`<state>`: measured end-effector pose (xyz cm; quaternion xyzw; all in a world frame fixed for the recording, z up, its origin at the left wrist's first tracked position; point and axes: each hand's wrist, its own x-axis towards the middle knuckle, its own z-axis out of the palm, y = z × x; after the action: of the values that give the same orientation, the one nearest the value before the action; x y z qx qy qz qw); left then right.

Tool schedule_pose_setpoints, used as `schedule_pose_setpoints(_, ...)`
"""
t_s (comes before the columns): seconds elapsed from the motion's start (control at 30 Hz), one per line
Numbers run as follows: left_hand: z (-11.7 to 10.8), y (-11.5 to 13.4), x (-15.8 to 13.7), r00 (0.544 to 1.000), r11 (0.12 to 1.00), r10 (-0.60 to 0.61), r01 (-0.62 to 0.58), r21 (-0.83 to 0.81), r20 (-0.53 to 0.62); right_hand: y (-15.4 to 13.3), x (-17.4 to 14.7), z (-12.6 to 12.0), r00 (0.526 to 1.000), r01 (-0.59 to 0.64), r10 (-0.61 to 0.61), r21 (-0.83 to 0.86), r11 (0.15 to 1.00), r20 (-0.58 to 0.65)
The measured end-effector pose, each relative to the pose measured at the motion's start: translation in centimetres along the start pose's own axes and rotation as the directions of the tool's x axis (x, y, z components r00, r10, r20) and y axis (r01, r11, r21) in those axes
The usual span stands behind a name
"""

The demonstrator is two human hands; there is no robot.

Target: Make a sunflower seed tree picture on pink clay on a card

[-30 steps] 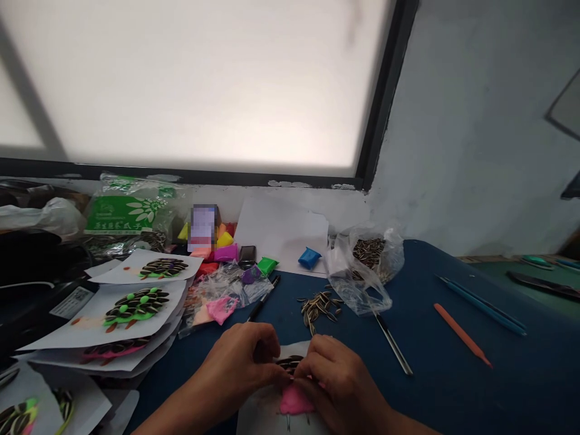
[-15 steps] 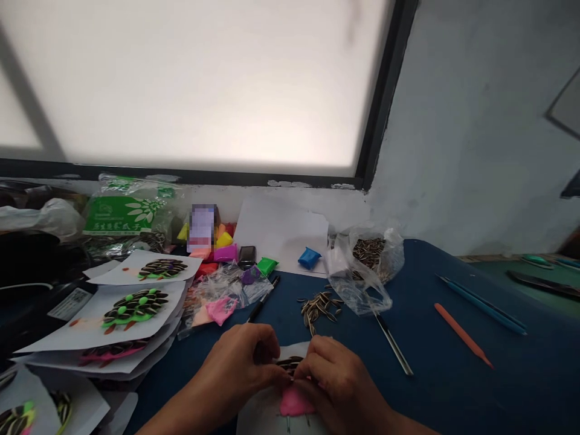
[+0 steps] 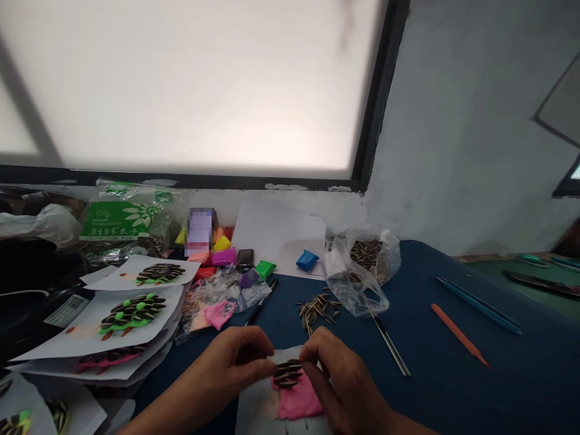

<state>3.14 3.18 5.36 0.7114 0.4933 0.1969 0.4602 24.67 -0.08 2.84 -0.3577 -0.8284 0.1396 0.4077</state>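
Okay, pink clay [image 3: 299,403] on paper [image 3: 254,411], striped seeds [image 3: 289,373] along its upper part.
I'd guess soft clay, light slick seeds, best held by edges; left hand [image 3: 233,365] left of clay, fingers parted; right hand [image 3: 347,377] right, can't tell if pinching.

A row of white Chinese characters runs along the lower edge of the green printed panel on the clear plastic seed bag [image 3: 118,220]; its last two read 瓜子, while those before them are too blurred to give with certainty. The white label [image 3: 67,310] on a dark object [image 3: 27,320] at the left carries small black marks, too fine to read. The upright card-like item [image 3: 200,232] has a pixelated, illegible face.
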Motion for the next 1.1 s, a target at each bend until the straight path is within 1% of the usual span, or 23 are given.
schedule_pose_setpoints(0.1, 0.1, -0.6, -0.2, 0.997, 1.0, 0.027, -0.026, 0.008, -0.075, 0.1, 0.0, 0.0, 0.999, -0.021, 0.022, 0.03, 0.999, -0.03)
schedule_pose_setpoints(0.17, 0.4, -1.2, -0.3, 0.982, 0.997, 0.068, -0.061, 0.045, -0.176, 0.3, -0.1, 0.2, 0.999, -0.02, 0.022, 0.035, 0.999, -0.044)
schedule_pose_setpoints(0.23, 0.8, -2.0, -0.4, 0.94, 0.98, 0.185, -0.156, 0.123, -0.286, 0.4, -0.1, 0.1, 0.999, -0.016, 0.017, 0.033, 0.999, -0.045)
schedule_pose_setpoints(0.3, 1.3, -3.0, -0.4, 0.872, 0.936, 0.34, -0.277, 0.217, -0.353, 0.7, 0.2, -0.1, 0.998, -0.035, 0.036, 0.029, 0.999, -0.041)
schedule_pose_setpoints(0.37, 1.6, -4.0, -0.3, 0.807, 0.879, 0.463, -0.364, 0.308, -0.367, 1.2, 0.7, -0.8, 0.996, -0.089, 0.089, 0.012, 0.996, -0.028)
schedule_pose_setpoints(0.43, 1.8, -4.7, -0.1, 0.757, 0.81, 0.562, -0.421, 0.408, -0.333, 1.9, 1.4, -1.6, 0.987, -0.159, 0.159, -0.03, 0.987, 0.0)
schedule_pose_setpoints(0.47, 1.9, -5.0, 0.0, 0.738, 0.775, 0.601, -0.442, 0.452, -0.308, 2.3, 1.8, -2.0, 0.983, -0.182, 0.184, -0.059, 0.982, 0.018)
schedule_pose_setpoints(0.53, 1.9, -5.2, 0.1, 0.713, 0.721, 0.648, -0.462, 0.516, -0.266, 3.2, 2.3, -2.8, 0.979, -0.188, 0.194, -0.104, 0.977, 0.057)
schedule_pose_setpoints(0.6, 1.8, -5.2, 0.1, 0.705, 0.696, 0.664, -0.46, 0.552, -0.25, 3.8, 2.5, -3.2, 0.982, -0.15, 0.161, -0.12, 0.981, 0.094)
schedule_pose_setpoints(0.67, 1.8, -5.0, 0.2, 0.704, 0.688, 0.665, -0.447, 0.572, -0.249, 4.2, 2.7, -3.4, 0.983, -0.094, 0.113, -0.133, 0.987, 0.142)
schedule_pose_setpoints(0.77, 1.8, -4.8, 0.1, 0.704, 0.684, 0.668, -0.45, 0.574, -0.243, 4.5, 3.0, -3.6, 0.968, 0.026, 0.028, -0.214, 0.977, 0.248)
schedule_pose_setpoints(0.87, 1.8, -4.7, 0.1, 0.712, 0.679, 0.667, -0.458, 0.574, -0.22, 4.7, 3.4, -3.8, 0.936, 0.174, -0.052, -0.33, 0.928, 0.347)
schedule_pose_setpoints(0.93, 1.8, -4.7, 0.1, 0.719, 0.674, 0.665, -0.459, 0.579, -0.203, 4.9, 3.6, -3.9, 0.922, 0.242, -0.087, -0.386, 0.89, 0.377)
schedule_pose_setpoints(1.0, 1.8, -4.6, 0.0, 0.724, 0.665, 0.665, -0.464, 0.585, -0.181, 5.0, 3.7, -3.9, 0.918, 0.269, -0.1, -0.418, 0.868, 0.384)
schedule_pose_setpoints(1.1, 1.8, -4.6, 0.0, 0.736, 0.648, 0.662, -0.465, 0.603, -0.144, 5.3, 3.6, -3.6, 0.918, 0.268, -0.086, -0.447, 0.853, 0.386)
